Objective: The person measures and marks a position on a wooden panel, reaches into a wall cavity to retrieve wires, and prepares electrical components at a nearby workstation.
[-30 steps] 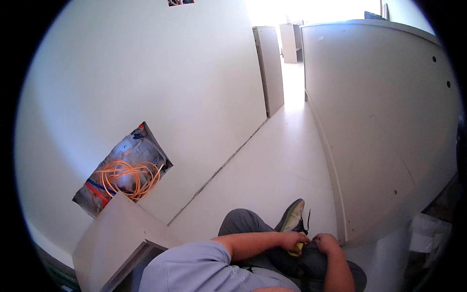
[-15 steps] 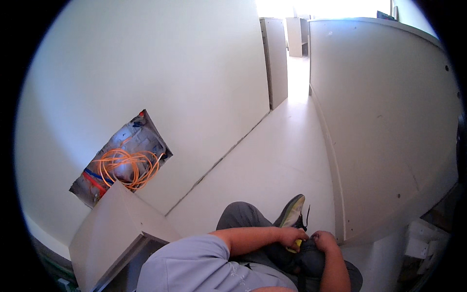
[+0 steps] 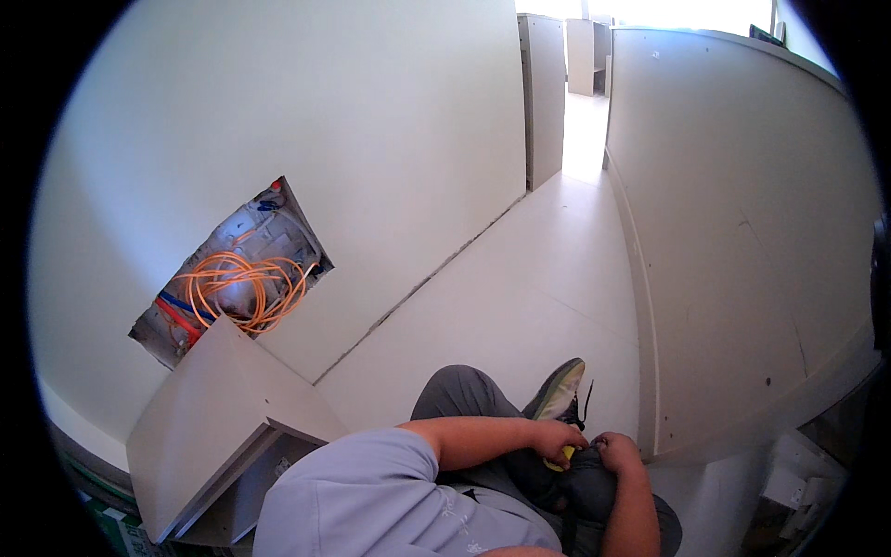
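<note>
We see the left hand (image 3: 555, 441), fingers around a small yellow object (image 3: 562, 458), near the shoe (image 3: 559, 390); at right, the right hand (image 3: 618, 452) has curled fingers, whose contents we cannot tell.

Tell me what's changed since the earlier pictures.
The view has shifted: the wall opening and its orange cable now sit higher in the picture. Nothing was visibly taken up or let go: the left hand still holds the small yellow thing, the right hand still close beside it.
</note>
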Demonstrator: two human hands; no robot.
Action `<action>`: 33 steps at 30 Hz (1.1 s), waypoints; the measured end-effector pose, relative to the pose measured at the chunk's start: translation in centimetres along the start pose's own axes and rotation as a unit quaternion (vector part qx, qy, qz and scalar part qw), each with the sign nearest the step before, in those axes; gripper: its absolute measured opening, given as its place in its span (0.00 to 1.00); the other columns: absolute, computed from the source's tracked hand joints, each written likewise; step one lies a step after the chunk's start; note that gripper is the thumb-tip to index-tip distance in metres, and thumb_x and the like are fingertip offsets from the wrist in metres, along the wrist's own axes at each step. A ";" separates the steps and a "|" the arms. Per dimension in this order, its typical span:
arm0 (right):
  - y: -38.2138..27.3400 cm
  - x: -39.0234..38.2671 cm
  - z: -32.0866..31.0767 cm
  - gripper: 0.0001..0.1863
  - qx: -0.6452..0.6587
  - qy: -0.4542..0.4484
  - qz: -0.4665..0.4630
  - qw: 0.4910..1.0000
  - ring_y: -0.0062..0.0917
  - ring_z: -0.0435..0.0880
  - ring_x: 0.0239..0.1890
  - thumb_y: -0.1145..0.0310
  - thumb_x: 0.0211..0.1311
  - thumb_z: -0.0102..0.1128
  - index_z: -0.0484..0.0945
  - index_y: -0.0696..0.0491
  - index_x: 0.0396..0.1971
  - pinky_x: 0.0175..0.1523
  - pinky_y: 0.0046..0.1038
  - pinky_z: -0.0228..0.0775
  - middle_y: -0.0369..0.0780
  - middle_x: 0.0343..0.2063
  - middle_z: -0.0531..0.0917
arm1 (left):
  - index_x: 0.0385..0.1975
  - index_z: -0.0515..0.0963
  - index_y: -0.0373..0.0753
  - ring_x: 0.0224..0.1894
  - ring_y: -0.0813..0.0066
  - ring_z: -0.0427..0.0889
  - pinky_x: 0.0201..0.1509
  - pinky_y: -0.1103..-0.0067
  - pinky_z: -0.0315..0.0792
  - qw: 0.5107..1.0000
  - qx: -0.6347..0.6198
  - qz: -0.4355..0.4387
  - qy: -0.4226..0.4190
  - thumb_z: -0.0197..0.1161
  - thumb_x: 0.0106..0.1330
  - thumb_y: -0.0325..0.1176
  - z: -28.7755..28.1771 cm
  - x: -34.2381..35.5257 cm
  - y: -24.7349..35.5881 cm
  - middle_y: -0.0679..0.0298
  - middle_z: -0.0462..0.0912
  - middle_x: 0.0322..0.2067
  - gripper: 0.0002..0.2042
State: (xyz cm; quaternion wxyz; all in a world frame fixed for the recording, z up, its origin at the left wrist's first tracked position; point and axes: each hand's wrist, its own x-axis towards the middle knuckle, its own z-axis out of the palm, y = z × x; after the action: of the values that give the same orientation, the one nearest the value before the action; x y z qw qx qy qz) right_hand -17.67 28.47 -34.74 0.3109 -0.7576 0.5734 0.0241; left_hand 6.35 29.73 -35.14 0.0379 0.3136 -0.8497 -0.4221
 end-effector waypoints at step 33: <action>-0.3 -0.3 -0.1 0.14 -0.004 0.003 -0.003 1.000 0.45 0.85 0.49 0.61 0.66 0.58 0.87 0.46 0.46 0.56 0.43 0.76 0.46 0.45 0.87 | 0.64 0.72 0.39 0.59 0.48 0.79 0.62 0.61 0.72 1.000 -0.009 0.028 0.010 0.77 0.53 0.41 -0.2 -0.3 0.0 0.50 0.80 0.57 0.36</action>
State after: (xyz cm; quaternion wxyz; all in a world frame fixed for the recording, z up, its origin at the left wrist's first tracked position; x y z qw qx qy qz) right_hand -17.55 28.70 -34.44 0.3064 -0.7604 0.5722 0.0236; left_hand 6.68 29.79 -34.98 0.0606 0.2936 -0.8538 -0.4257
